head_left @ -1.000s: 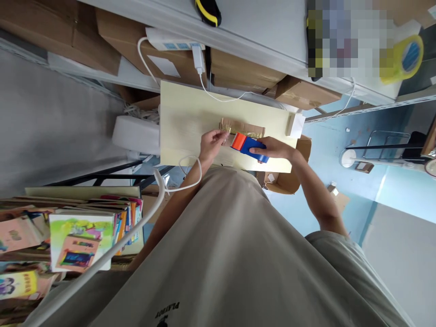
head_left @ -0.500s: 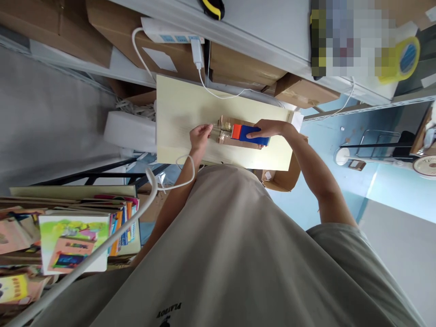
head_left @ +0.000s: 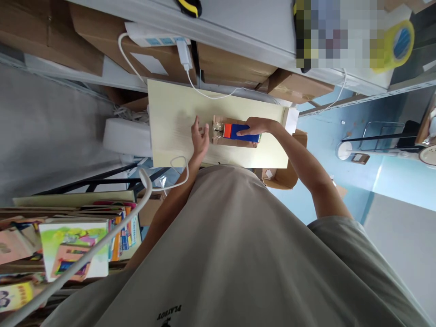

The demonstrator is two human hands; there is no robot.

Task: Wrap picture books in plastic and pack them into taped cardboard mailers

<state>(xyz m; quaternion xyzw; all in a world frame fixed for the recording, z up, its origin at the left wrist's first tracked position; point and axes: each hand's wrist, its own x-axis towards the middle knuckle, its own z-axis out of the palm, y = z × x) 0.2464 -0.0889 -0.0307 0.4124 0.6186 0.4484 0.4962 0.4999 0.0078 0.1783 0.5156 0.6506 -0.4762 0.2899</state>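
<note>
On the pale board point(head_left: 166, 122) lies a small, flattened piece of brown cardboard point(head_left: 235, 143), with shiny clear tape at its left end. Across the cardboard is a blue box point(head_left: 245, 132) with an orange end. My right hand point(head_left: 255, 126) grips the blue part from the far side, with the thumb on top. Just left of the cardboard, my left hand point(head_left: 200, 138) is open, thumb and fingers apart, holding nothing and not touching the cardboard. What lies beneath the blue box is partly hidden.
A shelf behind the board carries a power strip point(head_left: 153, 35) with a white charger point(head_left: 184, 54) and cable. Cardboard boxes point(head_left: 235, 63) stand below it. A roll of yellow tape point(head_left: 397, 45) is at the upper right. Books point(head_left: 75, 245) fill the lower left; an open carton point(head_left: 284, 178) is at right.
My left hand was pinched near the taped end of the cardboard; its fingers have opened and drawn slightly away. My right hand still holds the blue box. The camera view has shifted slightly.
</note>
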